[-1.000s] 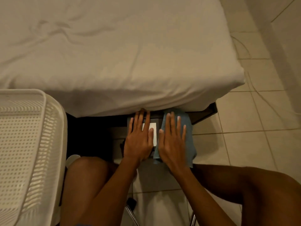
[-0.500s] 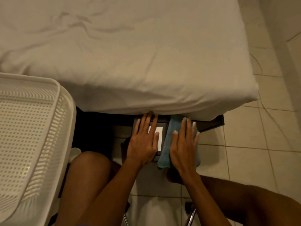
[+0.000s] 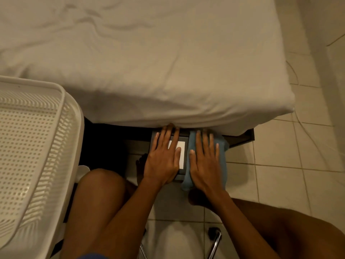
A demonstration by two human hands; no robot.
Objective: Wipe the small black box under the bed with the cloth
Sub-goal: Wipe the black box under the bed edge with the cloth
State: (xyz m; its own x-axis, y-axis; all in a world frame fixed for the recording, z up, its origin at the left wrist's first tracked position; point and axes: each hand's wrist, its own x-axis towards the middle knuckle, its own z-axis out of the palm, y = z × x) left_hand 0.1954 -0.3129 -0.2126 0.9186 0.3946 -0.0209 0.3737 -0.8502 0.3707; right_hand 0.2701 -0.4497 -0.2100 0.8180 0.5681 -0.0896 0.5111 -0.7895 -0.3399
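The small black box (image 3: 182, 171) with a white label (image 3: 182, 154) sits on the floor, half under the edge of the bed (image 3: 149, 62). My left hand (image 3: 162, 157) lies flat on the box's left part, fingers spread, fingertips reaching under the sheet. My right hand (image 3: 205, 163) presses flat on a blue cloth (image 3: 223, 146) that covers the box's right part. The cloth hangs over the box's near right corner. Both hands hide much of the box.
A white perforated plastic basket (image 3: 33, 146) stands close at the left. My bare knees fill the lower frame. Chrome chair legs (image 3: 214, 243) show between them. Beige floor tiles (image 3: 280, 174) stretch to the right, and a dark bed frame (image 3: 244, 136) shows under the mattress.
The view has shifted a little. My right hand with the cloth has slid slightly towards the bed over the box. The left hand stays put on the box.
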